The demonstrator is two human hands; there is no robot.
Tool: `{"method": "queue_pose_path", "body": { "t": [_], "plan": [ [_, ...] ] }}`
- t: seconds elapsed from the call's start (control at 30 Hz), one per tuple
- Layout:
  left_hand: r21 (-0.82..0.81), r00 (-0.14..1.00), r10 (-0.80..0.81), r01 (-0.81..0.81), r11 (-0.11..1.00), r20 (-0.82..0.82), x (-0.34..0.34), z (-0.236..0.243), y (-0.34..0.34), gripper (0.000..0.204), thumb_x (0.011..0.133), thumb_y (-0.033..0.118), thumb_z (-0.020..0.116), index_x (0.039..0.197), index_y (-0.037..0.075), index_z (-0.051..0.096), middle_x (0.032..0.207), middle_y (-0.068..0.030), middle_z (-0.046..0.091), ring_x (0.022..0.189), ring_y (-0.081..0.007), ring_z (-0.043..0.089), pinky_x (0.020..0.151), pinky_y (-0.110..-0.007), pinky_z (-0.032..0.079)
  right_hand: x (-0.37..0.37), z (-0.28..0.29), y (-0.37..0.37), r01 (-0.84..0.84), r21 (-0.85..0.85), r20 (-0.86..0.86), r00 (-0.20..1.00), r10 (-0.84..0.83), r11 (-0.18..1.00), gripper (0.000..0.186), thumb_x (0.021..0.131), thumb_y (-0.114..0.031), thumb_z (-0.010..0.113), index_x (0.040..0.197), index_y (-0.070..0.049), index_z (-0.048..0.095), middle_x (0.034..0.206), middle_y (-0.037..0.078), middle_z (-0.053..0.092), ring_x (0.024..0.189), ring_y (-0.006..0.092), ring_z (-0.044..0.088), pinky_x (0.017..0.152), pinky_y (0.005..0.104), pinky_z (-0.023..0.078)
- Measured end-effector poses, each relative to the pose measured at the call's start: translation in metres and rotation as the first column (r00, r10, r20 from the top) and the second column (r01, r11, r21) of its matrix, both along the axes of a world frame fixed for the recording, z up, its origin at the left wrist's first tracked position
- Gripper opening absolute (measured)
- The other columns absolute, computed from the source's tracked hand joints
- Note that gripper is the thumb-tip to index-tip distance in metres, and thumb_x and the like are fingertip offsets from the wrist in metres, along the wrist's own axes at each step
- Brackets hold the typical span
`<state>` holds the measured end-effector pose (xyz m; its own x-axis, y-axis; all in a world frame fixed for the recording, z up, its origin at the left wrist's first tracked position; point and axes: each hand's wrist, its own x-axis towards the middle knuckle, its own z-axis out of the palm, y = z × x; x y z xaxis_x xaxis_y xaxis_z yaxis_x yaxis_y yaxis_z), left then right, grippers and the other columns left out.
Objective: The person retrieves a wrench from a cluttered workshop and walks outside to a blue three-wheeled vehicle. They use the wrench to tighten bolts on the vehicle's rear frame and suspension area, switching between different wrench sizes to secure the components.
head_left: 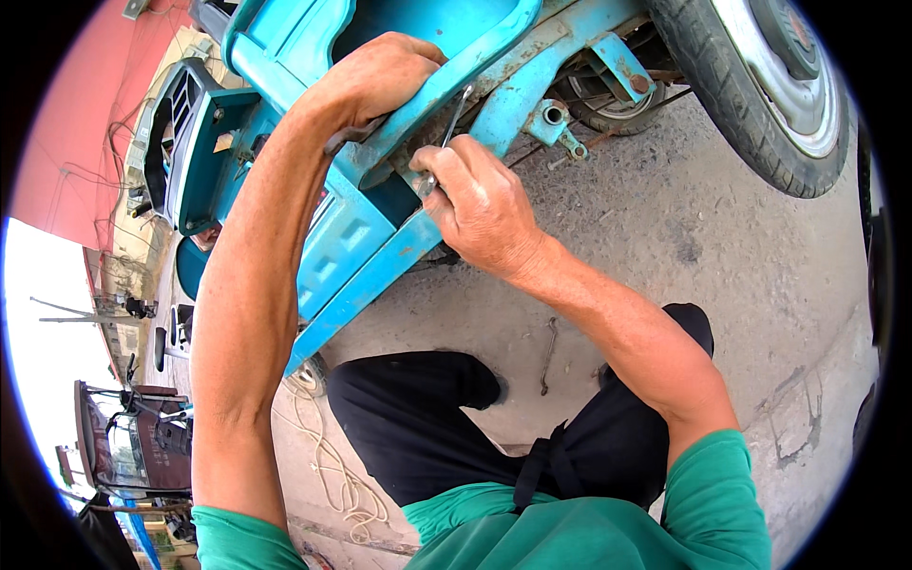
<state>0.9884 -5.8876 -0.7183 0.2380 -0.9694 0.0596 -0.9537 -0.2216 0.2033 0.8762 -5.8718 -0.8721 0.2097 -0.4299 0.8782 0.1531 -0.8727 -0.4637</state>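
Observation:
My right hand (483, 201) is closed around a slim metal wrench (456, 120), whose upper end rests near the underside of a turquoise metal body panel (432, 103). A small metal piece shows between the thumb and fingers, too small to name. My left hand (388, 74) reaches over the panel's curved rim, its fingers hidden behind the edge. Below the left wrist, a dark curved metal piece (351, 135) juts out beside the panel. The panel belongs to a tilted turquoise vehicle with a rusty frame (532, 95).
A second wrench (549, 356) lies on the concrete ground between my feet. The vehicle's large wheel (760, 104) stands at upper right, near a bracket with a round bushing (553, 116). Pale rope (332, 465) lies coiled at lower left. Another three-wheeler (133, 437) stands farther left.

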Motion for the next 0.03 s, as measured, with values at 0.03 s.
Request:
{"method": "queue_pose_path", "body": {
  "t": [0.03],
  "plan": [
    [0.001,0.999,-0.001,0.001,1.000,0.039,0.0022,-0.0004,-0.0006,0.043,0.085,0.029,0.062,0.120,0.005,0.068,0.115,-0.0217,0.067,0.104,-0.0358,0.065,0.097,-0.043,0.049,0.0117,-0.0096,0.0034,0.035,-0.022,-0.121,0.992,-0.038,0.999,0.029,0.084,-0.007,0.068,0.110,-0.010,0.055,0.092,0.009,0.056,0.085,0.0240,0.062,0.067,0.0389,0.055]
  ]
}}
